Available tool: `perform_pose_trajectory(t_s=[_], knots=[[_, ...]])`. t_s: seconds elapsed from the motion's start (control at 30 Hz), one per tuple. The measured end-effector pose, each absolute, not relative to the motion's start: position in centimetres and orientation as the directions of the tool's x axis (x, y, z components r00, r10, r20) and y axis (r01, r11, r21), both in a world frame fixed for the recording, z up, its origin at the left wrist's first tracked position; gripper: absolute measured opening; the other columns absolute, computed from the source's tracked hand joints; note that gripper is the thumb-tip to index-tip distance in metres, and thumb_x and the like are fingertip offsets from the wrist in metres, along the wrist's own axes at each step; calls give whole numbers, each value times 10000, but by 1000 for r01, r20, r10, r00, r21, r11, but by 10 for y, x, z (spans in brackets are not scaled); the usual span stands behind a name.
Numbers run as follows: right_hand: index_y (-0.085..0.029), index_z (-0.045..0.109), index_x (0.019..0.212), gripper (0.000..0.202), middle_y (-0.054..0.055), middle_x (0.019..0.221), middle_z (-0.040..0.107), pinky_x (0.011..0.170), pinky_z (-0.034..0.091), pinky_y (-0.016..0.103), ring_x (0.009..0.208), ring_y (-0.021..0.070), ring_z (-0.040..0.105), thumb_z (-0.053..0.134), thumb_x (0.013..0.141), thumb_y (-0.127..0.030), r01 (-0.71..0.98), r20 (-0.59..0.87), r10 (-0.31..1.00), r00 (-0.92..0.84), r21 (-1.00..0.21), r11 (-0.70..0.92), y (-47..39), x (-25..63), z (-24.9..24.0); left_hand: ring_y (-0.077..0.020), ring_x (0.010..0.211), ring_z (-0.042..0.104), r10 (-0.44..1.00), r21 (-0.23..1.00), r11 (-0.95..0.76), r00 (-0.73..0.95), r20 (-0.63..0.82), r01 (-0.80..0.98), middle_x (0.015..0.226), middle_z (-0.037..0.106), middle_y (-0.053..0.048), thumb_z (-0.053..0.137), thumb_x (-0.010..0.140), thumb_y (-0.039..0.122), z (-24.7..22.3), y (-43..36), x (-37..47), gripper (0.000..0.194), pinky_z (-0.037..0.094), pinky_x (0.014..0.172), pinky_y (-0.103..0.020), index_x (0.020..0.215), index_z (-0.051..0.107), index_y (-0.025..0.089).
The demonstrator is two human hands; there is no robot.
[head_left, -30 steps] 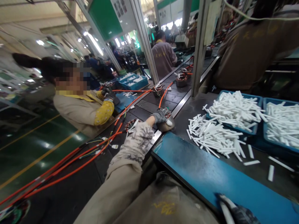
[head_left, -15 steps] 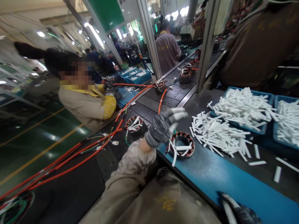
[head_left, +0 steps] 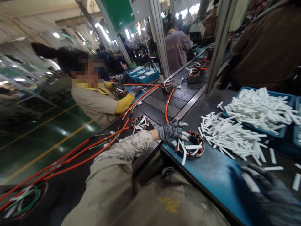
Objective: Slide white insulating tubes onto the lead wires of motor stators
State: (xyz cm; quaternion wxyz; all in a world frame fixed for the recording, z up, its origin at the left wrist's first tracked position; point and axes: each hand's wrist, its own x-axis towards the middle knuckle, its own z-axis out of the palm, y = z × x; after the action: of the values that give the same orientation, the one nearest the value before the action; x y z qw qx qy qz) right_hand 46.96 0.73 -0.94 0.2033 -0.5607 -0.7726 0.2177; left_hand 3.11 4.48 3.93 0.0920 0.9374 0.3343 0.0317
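My left hand point(head_left: 173, 130), in a grey knit glove with white fingertips, reaches over the near-left rim of a motor stator point(head_left: 198, 138). Its fingers are stretched out and apart; whether they press on the windings cannot be made out. The ring-shaped stator lies on a blue mat point(head_left: 218, 180), with red-brown windings and several white sleeves point(head_left: 194, 147) lying across it. My right hand point(head_left: 270, 191), gloved alike, hovers at the lower right above the mat, somewhat blurred. Thumb and fingers are apart with nothing visible between them. A loose pile of white sleeves point(head_left: 228, 135) lies beyond.
A blue bin point(head_left: 282, 133) heaped with white sleeves stands at the right. Another stator point(head_left: 140, 123) sits on the dark conveyor point(head_left: 152, 108), crossed by orange cables point(head_left: 94, 149). Across it, a co-worker point(head_left: 94, 97) handles a stator. Metal posts point(head_left: 217, 47) rise ahead.
My left hand has lowered onto or just above the stator's rim. My right hand has come up from the bottom edge, its fingers spreading. The co-worker's arm has stretched out. The view has shifted slightly.
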Motion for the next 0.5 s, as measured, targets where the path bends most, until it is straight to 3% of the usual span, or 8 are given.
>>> perform_pose_trajectory(t_s=[0.1,0.2,0.27,0.37,0.43,0.5], knots=[[-183,750,1211,663,200,1353,657,1061,497,628,1260,476,604,406,867,-634,810,68,922,-380,-456,368,44,463,-10,-273,1487,424,618,107,-786,779,107,609,1389,682,-5,546,969,546,26,33,32,438,-45,1294,-571,1337,668,341],[-138,717,1280,727,249,1307,663,987,518,650,1217,517,611,367,875,-630,843,29,902,-431,-344,414,61,454,-15,-260,1326,570,619,36,-783,771,150,622,1272,739,-24,563,964,503,17,11,55,401,-70,1294,-574,1263,703,274],[-114,703,1299,740,270,1276,667,945,535,630,1175,510,631,337,896,-615,862,28,897,-440,-265,431,66,447,-15,-247,1174,639,662,5,-745,737,137,667,1132,767,-42,532,976,512,15,-3,84,396,29,1303,-570,1178,731,236],[-107,737,1245,729,305,1176,687,812,556,600,1012,472,692,324,906,-603,893,73,913,-401,-191,407,71,442,-14,-240,1063,661,759,15,-639,627,175,769,1000,749,-67,518,974,543,15,-14,133,423,305,1228,-515,1104,742,209],[-200,775,1202,660,286,1158,698,727,532,574,909,432,716,348,902,-605,904,91,927,-364,-207,375,72,442,-14,-246,1018,670,805,25,-570,553,215,821,972,737,-83,568,954,498,15,-15,158,374,446,1098,-469,1084,741,194],[-309,794,1152,534,243,1217,698,717,489,572,950,416,722,392,899,-554,886,112,940,-324,-311,343,72,445,-15,-266,1006,681,827,31,-526,503,250,850,964,736,-100,604,934,509,15,-15,173,384,495,1017,-459,1060,740,172]])
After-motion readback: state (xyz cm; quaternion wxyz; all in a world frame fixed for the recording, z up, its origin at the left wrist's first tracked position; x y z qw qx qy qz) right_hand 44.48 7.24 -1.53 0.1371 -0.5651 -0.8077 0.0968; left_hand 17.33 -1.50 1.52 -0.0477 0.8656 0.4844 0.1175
